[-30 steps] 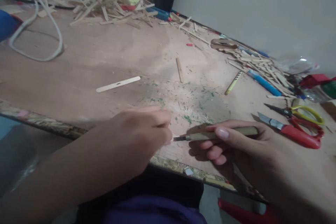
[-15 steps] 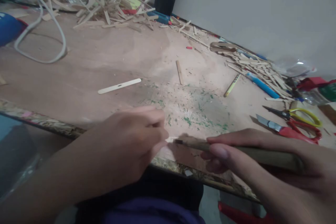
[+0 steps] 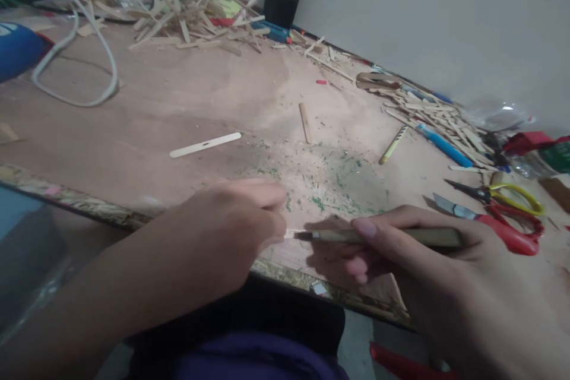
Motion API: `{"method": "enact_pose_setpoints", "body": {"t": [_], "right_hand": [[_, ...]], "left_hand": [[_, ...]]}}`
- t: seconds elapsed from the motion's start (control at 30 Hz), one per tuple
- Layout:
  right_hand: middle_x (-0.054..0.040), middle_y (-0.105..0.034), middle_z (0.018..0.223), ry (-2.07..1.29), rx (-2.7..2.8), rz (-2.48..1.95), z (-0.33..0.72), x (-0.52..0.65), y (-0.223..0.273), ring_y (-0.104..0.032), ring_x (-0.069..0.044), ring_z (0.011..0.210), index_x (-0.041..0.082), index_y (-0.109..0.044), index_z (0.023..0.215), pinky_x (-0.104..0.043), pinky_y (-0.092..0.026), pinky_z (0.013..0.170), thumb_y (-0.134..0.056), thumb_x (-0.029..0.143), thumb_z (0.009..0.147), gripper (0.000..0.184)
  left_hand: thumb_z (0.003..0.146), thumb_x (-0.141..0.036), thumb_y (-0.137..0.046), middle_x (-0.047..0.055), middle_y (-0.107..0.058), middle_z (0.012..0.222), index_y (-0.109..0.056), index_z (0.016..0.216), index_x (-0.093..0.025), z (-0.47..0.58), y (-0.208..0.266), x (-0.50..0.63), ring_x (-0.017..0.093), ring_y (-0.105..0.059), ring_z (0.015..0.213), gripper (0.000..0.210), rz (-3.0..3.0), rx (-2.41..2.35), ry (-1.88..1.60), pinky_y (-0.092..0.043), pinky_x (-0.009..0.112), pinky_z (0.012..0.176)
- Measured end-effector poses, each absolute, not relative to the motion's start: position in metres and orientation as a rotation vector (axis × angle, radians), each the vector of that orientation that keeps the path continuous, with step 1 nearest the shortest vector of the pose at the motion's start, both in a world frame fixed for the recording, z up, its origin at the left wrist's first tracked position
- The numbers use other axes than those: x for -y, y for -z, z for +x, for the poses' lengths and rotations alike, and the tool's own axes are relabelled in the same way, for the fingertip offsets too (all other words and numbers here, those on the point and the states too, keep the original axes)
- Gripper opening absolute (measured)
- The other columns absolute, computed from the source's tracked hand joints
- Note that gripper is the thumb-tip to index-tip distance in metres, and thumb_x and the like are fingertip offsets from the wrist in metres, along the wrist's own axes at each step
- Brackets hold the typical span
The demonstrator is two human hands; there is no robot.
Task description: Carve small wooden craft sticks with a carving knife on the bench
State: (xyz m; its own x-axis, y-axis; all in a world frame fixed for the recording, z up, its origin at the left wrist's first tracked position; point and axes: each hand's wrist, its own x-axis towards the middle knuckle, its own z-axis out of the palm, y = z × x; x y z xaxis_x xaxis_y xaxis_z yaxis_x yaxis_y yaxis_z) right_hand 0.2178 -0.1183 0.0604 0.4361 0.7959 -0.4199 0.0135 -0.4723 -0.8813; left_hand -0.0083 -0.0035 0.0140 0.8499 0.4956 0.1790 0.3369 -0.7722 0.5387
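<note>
The right hand [image 3: 445, 276] grasps a chisel [image 3: 336, 236], thumb along the top of the handle and fingers curled beneath. The chisel's long axis runs nearly level across the view, its dark blade pointing left towards the left hand [image 3: 234, 228] and the butt of its handle lying back in the right hand, by the base of the forefinger. The front of the handle and the blade stick out past the thumb, so the tip sits in the gap between the two hands, above the near edge of the worktop [image 3: 146, 89]. The left hand is closed, back upwards, on a small pale piece of wood [image 3: 291, 233]; only its end shows, jutting right from the fingertips in line with the chisel, and the rest is hidden. The blade tip is right at that end, though whether it touches the wood I cannot tell. Beyond the hands lie green shavings [image 3: 318, 202] and a pale stick [image 3: 205, 145], slanting up to the right. Scissors [image 3: 494, 193] and a red-handled knife [image 3: 507, 231] lie just beyond the right hand, both pointing left and slightly away
</note>
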Motion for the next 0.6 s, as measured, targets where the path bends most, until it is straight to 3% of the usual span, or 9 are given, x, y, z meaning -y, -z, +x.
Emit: {"method": "enact_pose_setpoints", "body": {"t": [0.13,0.3,0.47,0.6], "right_hand": [[-0.0129,-0.090,0.081,-1.253,0.422,-1.729,0.218,0.120,-0.048,-0.085,-0.026,0.070,0.021,-0.095,0.086,-0.032,-0.073,0.070,-0.117,0.054,0.065,0.045],[-0.0124,-0.088,0.078,-1.268,0.338,-1.693,0.215,0.122,-0.042,-0.083,-0.024,0.072,0.018,-0.096,0.092,-0.029,-0.071,0.073,-0.117,0.054,0.066,0.049],[-0.0079,-0.085,0.075,-1.138,0.530,-1.793,0.216,0.127,-0.050,-0.075,-0.018,0.064,0.025,-0.092,0.080,-0.025,-0.065,0.063,-0.113,0.068,0.071,0.049],[-0.0038,-0.075,0.061,-0.793,0.873,-1.994,0.229,0.132,-0.057,-0.072,-0.022,0.057,0.032,-0.087,0.068,-0.028,-0.058,0.051,-0.102,0.080,0.079,0.051]], "left_hand": [[0.104,-0.002,-0.054,0.002,-0.064,0.078,-0.079,0.081,-0.022,-0.010,-0.011,0.004,0.017,-0.058,0.068,0.040,2.525,-0.600,-0.449,-0.038,0.034,0.059],[0.105,-0.001,-0.053,0.001,-0.063,0.078,-0.083,0.085,-0.021,-0.012,-0.013,0.004,0.017,-0.059,0.066,0.042,2.528,-0.586,-0.484,-0.040,0.035,0.059],[0.104,0.000,-0.054,0.002,-0.072,0.086,-0.085,0.093,-0.021,-0.013,-0.013,0.008,0.018,-0.065,0.073,0.039,2.595,-0.585,-0.511,-0.044,0.036,0.062],[0.108,-0.002,-0.056,0.005,-0.081,0.102,-0.080,0.093,-0.021,-0.017,-0.007,0.012,0.021,-0.068,0.077,0.035,2.682,-0.565,-0.590,-0.047,0.039,0.069]]}}
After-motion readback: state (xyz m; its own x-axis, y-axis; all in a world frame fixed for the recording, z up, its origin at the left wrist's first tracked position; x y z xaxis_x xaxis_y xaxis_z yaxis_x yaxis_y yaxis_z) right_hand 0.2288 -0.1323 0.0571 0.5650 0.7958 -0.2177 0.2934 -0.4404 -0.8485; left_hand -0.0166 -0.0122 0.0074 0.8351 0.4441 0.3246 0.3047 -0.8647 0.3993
